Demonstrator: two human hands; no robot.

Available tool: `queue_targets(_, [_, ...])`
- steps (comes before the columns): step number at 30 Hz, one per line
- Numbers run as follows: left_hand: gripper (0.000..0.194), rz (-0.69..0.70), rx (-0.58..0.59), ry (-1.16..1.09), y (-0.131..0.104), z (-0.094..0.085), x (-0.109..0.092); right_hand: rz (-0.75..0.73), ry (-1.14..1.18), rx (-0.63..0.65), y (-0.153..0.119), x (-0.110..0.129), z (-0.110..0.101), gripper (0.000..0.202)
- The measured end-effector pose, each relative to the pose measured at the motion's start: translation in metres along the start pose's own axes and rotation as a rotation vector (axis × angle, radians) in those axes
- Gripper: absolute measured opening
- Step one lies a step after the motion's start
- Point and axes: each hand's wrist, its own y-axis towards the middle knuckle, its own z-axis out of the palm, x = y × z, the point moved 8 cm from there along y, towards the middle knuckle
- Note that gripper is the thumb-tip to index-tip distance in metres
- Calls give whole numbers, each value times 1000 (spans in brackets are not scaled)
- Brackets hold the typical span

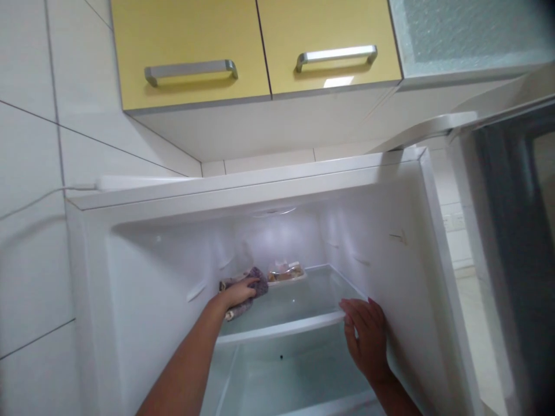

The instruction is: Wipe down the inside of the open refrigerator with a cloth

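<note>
While the left hand [240, 293] clasps a bunched cloth [259, 282] on the left of the upper shelf [299, 303], the right hand [366, 332] is at the shelf's front-right corner; whether its fingers grip the edge, one cannot tell. A packaged item [285, 273] sits beside the cloth, towards the back; room for moving stretches rightward across the glass.
</note>
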Motion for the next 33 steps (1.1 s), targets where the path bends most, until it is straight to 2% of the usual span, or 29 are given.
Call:
queue_targets(3, [55, 25, 160, 230, 19, 13, 5, 8, -7, -26, -1, -1, 3, 27])
queue_targets(5, [64, 40, 226, 358, 27, 18, 7, -8, -4, -60, -2, -1, 3, 27])
queue_targets(9, [72, 100, 307, 564, 21, 25, 2, -24, 2, -104, -2, 1, 2, 25])
queue_targets(14, [65, 176, 290, 747, -11, 29, -14, -28, -22, -56, 2, 7, 0, 25])
queue_targets(19, [61, 173, 247, 846, -53, 29, -28, -37, -48, -28, 7, 12, -8, 24])
queue_targets(23, [64, 198, 336, 829, -98, 19, -42, -8, -24, 30, 10, 13, -12, 25])
queue_targets(27, [63, 223, 426, 747, -139, -1, -60, 23, -4, 85, 12, 14, -15, 25])
queue_targets(30, [53, 219, 407, 728, -151, -7, -67, 56, 11, 110, 13, 12, -16, 25])
queue_targets(33, [55, 213, 360, 780, -146, 3, -64, 67, 16, 131, 13, 11, -16, 26])
